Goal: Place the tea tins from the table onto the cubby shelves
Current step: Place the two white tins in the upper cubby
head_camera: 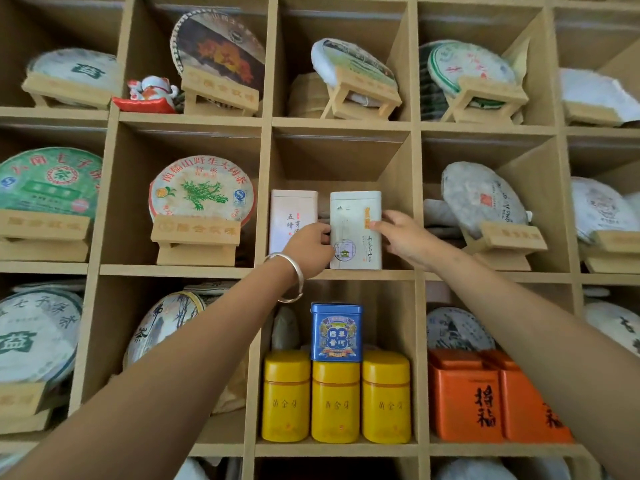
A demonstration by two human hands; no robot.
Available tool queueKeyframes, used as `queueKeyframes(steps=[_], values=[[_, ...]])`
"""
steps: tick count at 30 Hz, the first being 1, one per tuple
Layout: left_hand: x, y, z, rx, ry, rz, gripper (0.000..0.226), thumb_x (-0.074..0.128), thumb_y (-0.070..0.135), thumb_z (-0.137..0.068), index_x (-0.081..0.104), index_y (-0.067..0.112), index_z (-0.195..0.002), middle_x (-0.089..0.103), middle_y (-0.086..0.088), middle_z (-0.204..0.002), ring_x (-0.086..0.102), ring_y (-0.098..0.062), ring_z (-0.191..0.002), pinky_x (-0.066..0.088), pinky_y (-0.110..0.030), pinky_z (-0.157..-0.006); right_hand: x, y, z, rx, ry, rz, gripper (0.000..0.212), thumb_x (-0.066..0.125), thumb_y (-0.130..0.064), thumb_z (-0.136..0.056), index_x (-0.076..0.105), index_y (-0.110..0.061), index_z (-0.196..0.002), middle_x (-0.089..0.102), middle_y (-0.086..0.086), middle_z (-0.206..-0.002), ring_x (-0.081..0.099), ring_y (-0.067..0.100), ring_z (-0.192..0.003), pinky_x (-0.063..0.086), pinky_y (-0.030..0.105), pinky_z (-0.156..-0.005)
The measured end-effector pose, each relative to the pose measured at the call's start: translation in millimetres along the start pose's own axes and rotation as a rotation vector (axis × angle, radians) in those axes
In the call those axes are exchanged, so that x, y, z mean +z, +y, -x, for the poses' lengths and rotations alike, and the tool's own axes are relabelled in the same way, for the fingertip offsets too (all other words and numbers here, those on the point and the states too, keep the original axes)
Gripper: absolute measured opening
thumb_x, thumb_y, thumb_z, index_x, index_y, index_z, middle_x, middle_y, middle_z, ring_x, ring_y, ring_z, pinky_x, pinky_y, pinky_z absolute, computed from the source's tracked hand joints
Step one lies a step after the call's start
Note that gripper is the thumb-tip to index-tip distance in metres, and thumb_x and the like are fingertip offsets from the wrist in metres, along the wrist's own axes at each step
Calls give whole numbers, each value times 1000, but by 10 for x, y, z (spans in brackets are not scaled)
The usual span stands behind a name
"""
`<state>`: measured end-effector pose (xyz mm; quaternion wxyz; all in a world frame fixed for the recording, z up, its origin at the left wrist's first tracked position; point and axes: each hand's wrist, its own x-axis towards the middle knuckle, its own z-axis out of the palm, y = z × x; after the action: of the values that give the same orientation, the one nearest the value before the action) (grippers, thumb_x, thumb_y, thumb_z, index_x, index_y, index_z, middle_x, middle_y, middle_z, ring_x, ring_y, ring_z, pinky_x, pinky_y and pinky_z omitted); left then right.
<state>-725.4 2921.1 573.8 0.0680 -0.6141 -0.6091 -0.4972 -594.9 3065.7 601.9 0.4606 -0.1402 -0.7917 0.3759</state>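
Both hands, the left hand (309, 249) and right hand (401, 237), are gripping the pale green tin (355, 230) and seating it in the middle cubby (341, 273), right of the white tin (292, 220); releasing it squarely appears next.

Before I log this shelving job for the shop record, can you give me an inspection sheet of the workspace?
Surface: wooden cubby shelf, open compartments.
Job's things: pale green tin upright in the middle cubby, beside a pink tin; below, three yellow tins in a row, a blue tin on the middle one; orange tins in the next cubby to the right.
Clutter: wrapped tea cakes on stands; cat figurine.
Grippers: left hand and right hand hold the pale green tin's sides.
Cables: nothing seen.
Surroundings: nothing seen beyond the shelf.
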Motion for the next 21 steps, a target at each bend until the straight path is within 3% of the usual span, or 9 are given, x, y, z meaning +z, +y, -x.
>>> queueKeyframes(steps=[3, 6, 8, 11, 14, 16, 21], values=[[48, -14, -34, 22, 11, -74, 33, 48, 1, -92, 56, 6, -123, 64, -8, -124, 62, -24, -111, 56, -40, -86, -3, 27, -32, 32, -25, -33, 38, 50, -25, -97, 47, -17, -134, 63, 0, -124, 60, 15, -112, 46, 45, -100], [74, -35, -17, 37, 32, -129, 38, 52, 3, -90, 52, 8, -128, 63, -8, -126, 60, -25, -114, 54, -38, -90, -19, 48, 2, 50, -39, 15, 36, 51, -34, -97, 49, -20, -130, 64, -4, -121, 60, 13, -111, 50, 33, -83], [93, -66, 5, 39, 51, -195, 39, 57, 9, -89, 50, 8, -127, 64, -8, -124, 61, -24, -111, 53, -34, -88, -43, 82, 73, 54, -4, 164, 43, 54, -40, -94, 47, -18, -130, 63, -5, -117, 60, 15, -109, 50, 29, -76], [141, -119, 20, 35, 82, -278, 31, 59, 17, -88, 55, 9, -118, 67, -8, -114, 63, -22, -100, 55, -35, -83, -64, 166, 215, -44, 111, 452, 55, 62, -35, -90, 43, -11, -137, 60, -3, -114, 59, 12, -98, 51, 26, -71], [193, -123, 6, 17, 119, -338, 29, 60, 18, -88, 56, 8, -114, 67, -9, -108, 63, -23, -95, 55, -40, -83, -42, 233, 315, -127, 121, 579, 36, 64, -29, -89, 55, -15, -121, 64, -5, -109, 56, 5, -84, 39, 17, -58], [219, -113, 2, 8, 125, -357, 31, 62, 18, -86, 54, 9, -115, 67, -9, -109, 64, -25, -96, 55, -42, -84, -25, 248, 336, -139, 119, 576, 21, 62, -26, -91, 59, -16, -109, 68, 1, -111, 58, 7, -83, 38, 17, -57], [268, -126, 7, 4, 168, -360, 35, 65, 13, -83, 52, 11, -115, 67, -8, -111, 64, -26, -98, 55, -40, -83, -22, 243, 381, -148, 107, 560, 27, 61, -23, -91, 62, -12, -116, 68, 4, -114, 61, 12, -94, 44, 20, -66]])
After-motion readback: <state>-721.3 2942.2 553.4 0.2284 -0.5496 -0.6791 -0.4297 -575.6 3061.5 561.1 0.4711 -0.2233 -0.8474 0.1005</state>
